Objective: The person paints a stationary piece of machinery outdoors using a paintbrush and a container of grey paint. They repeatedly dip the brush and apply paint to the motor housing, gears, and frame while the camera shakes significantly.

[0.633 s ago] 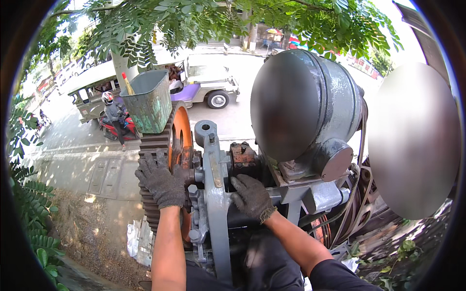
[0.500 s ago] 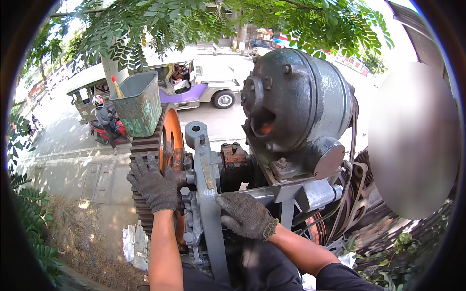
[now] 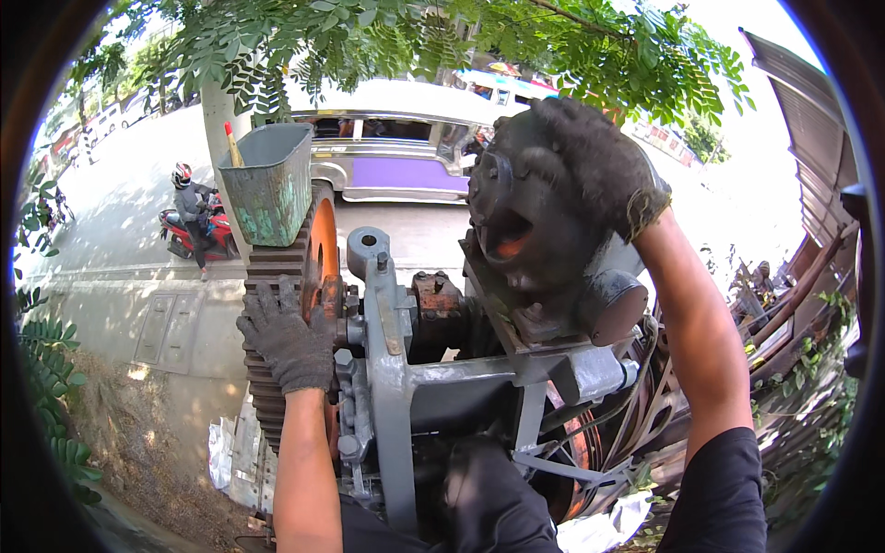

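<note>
My left hand (image 3: pixel 290 339), in a dark knitted glove, lies with spread fingers on the teeth of a large gear wheel (image 3: pixel 265 405) with an orange side. My right hand (image 3: pixel 604 166), gloved alike, rests over the top of a big dark grey motor (image 3: pixel 516 267); it holds nothing that I can see. Between them stands a grey painted metal frame (image 3: pixel 394 396) with bolts along its left side. A worn greenish bucket (image 3: pixel 272 189) sits on top of the gear, and a red-tipped wooden handle (image 3: pixel 234 146) sticks out of it.
Beyond the machine runs a road with a purple-and-silver jeepney (image 3: pixel 406 175) and a rider on a red motorcycle (image 3: pixel 198 226). Leafy branches (image 3: pixel 369 41) hang overhead. Cables (image 3: pixel 636 396) run below the motor, and a corrugated metal wall (image 3: pixel 802 120) rises at the right.
My right hand has left the grey frame and come up onto the motor. My left hand stays on the gear. The jeepney has moved right, and the large blurred shape at the right is gone.
</note>
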A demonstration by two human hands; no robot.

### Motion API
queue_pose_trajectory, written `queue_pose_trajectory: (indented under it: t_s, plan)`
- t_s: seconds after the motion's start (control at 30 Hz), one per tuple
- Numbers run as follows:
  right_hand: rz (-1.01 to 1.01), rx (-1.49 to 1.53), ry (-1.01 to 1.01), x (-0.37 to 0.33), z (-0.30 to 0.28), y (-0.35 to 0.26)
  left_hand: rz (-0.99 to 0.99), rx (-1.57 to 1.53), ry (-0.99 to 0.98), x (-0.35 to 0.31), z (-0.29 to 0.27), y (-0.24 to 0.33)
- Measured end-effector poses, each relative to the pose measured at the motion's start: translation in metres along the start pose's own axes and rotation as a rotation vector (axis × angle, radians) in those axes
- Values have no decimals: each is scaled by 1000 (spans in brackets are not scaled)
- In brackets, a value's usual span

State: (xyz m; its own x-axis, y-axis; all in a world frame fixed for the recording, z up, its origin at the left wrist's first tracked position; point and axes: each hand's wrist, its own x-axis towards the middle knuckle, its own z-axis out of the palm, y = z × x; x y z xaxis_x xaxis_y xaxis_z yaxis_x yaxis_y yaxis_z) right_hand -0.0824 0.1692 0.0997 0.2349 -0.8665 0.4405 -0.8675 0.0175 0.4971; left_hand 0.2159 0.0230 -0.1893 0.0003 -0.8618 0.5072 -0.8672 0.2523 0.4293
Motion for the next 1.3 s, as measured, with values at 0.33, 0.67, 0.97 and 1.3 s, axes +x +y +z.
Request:
queue_pose_trajectory:
  t_s: [0.33, 0.67, 0.97, 1.3]
  plan:
    - [-337, -57, -48, -8, -21, -39, 144, 77, 132, 2, 19, -14]
    - [-253, 10, -568, -31, 4, -90, 163, 57, 211, 6, 19, -15]
    - [184, -204, -386, 26, 34, -91, 161, 50, 246, 6, 18, -13]
    - [-178, 19, -173, 42, 6, -98, 132, 42, 168, 5, 16, -13]
